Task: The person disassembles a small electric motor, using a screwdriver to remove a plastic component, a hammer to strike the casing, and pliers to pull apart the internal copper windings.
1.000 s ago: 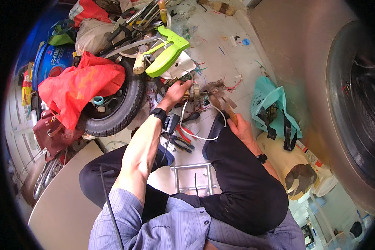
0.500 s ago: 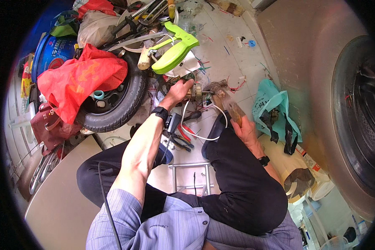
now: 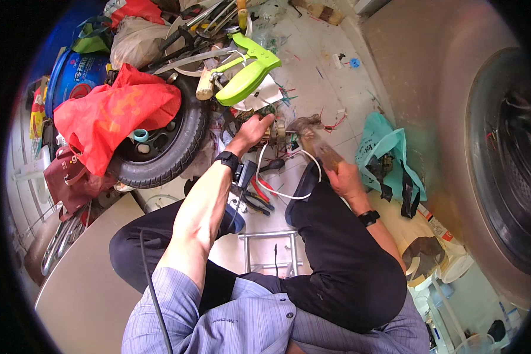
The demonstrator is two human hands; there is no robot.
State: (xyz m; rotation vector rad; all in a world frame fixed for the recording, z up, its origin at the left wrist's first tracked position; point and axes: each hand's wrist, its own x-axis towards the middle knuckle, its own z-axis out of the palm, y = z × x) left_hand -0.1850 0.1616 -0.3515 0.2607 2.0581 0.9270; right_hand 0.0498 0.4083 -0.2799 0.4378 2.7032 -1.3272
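My left hand [image 3: 252,134] is closed around a round brass-coloured metal part [image 3: 281,131], which looks like a small motor. A thin shaft points right from it. My right hand [image 3: 346,180] grips the wooden handle of a hammer [image 3: 327,154]. The hammer's head end is smeared by motion and lies close to the shaft; whether they touch I cannot tell. A white cable [image 3: 277,192] loops below the metal part toward my knee. Red-handled pliers [image 3: 261,187] lie on the floor below my left hand.
A lime-green handsaw [image 3: 242,88] lies on a tool heap at the upper middle. On the left, a red bag [image 3: 121,106] covers part of a tyre [image 3: 159,165]. A teal bag [image 3: 383,147] stands right, before a large round-doored appliance [image 3: 442,112]. Wire scraps [image 3: 336,121] litter the floor.
The right hand and the hammer have shifted slightly, with the handle now swung a little upward and right. My left hand and the metal part stay almost where they were.
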